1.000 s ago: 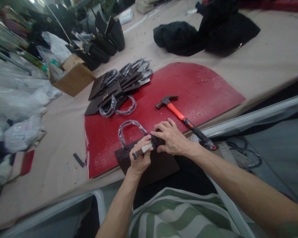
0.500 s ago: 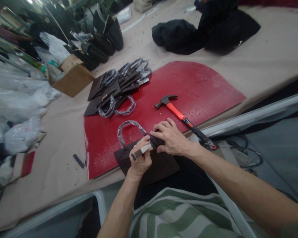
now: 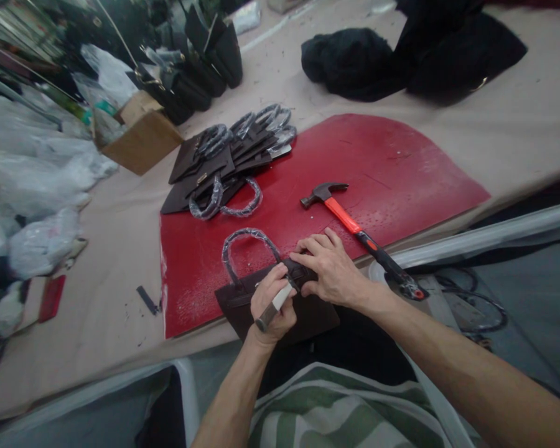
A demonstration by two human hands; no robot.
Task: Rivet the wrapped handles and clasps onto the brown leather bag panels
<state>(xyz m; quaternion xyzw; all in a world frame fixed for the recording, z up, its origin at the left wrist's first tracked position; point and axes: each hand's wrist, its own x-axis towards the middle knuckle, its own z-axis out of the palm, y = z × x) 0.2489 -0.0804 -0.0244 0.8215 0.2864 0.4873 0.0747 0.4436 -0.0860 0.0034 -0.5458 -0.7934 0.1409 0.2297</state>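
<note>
A dark brown bag panel (image 3: 315, 318) lies at the front edge of the red board, its plastic-wrapped handle (image 3: 248, 234) arching away from me. My left hand (image 3: 274, 303) is closed round a small tool (image 3: 276, 306) with a pale shaft and a dark rounded end; its far end meets the panel's upper part. My right hand (image 3: 327, 266) presses a dark strap piece (image 3: 301, 272) on the panel, fingers bent round it. Beyond my right hand a claw hammer (image 3: 343, 216) with an orange and black grip rests on the board.
On the red board (image 3: 387, 155), a stack of brown panels (image 3: 224, 165) with wrapped handles lies at the back left. Farther off are a cardboard box (image 3: 140, 140), black bags (image 3: 221, 53) and black cloth (image 3: 354, 62). Plastic bags (image 3: 42, 242) fill the left side.
The view has shifted slightly, so the board and hammer sit differently in the frame. The tool in my left hand is tilted more steeply, its dark end nearer to me. Both hands stay at the panel.
</note>
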